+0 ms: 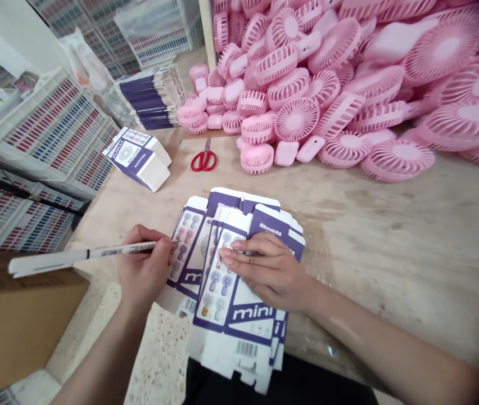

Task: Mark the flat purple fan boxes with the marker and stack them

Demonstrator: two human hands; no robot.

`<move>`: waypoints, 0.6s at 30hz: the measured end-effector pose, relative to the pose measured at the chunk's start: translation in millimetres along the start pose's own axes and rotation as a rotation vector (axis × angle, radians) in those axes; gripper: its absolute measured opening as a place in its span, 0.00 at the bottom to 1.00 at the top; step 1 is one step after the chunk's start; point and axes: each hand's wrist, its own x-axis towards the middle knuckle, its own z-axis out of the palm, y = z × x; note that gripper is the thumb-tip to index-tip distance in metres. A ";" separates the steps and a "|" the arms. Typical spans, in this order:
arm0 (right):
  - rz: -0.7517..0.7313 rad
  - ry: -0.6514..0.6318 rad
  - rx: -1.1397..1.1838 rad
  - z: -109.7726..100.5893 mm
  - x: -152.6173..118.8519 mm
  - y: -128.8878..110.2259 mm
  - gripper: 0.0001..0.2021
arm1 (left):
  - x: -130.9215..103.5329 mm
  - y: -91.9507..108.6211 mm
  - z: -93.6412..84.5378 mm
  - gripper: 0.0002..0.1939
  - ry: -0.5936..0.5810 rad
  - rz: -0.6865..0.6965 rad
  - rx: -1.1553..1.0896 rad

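Left hand (144, 270) closed around a white pen (81, 256), tip down on the left edge of the fanned stack of flat cartons (231, 292), pen barrel pointing left past the desk edge, small barcode label on the barrel. Right hand (265, 270) flat, fingers spread slightly, pressing down on top of the same stack, gripping nothing. Cartons purple and white, unfolded, overlapping, hanging over the near edge of the desk (391, 236); "mini" readable in white on the purple band, grid of small fan pictures above, barcodes on the lower flaps; other print too small to read. Further out: one assembled box (138, 157) of the same print lying tilted at upper left, "mini" on its side. Red-handled scissors (203, 160) beyond the stack, lying flat. Pile of pink handheld fans (340, 84) across the back and right of the desk. Stack of more flat cartons (150, 98) at back left. White crates (49, 126) with red and blue contents to the left. Brown cardboard box (16, 320) at lower left.
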 end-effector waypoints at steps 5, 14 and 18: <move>0.009 -0.001 0.033 0.2 0.4 1.1 0.18 | -1.0 -4.3 1.9 0.06 -0.010 0.031 0.064; 0.005 -0.002 0.030 -1.3 0.2 -0.2 0.16 | 7.5 2.5 -9.1 0.04 -0.132 -0.087 -0.047; -0.003 0.010 0.008 -1.1 0.2 -0.6 0.15 | 21.2 16.6 -25.5 0.25 -0.596 -0.372 -0.136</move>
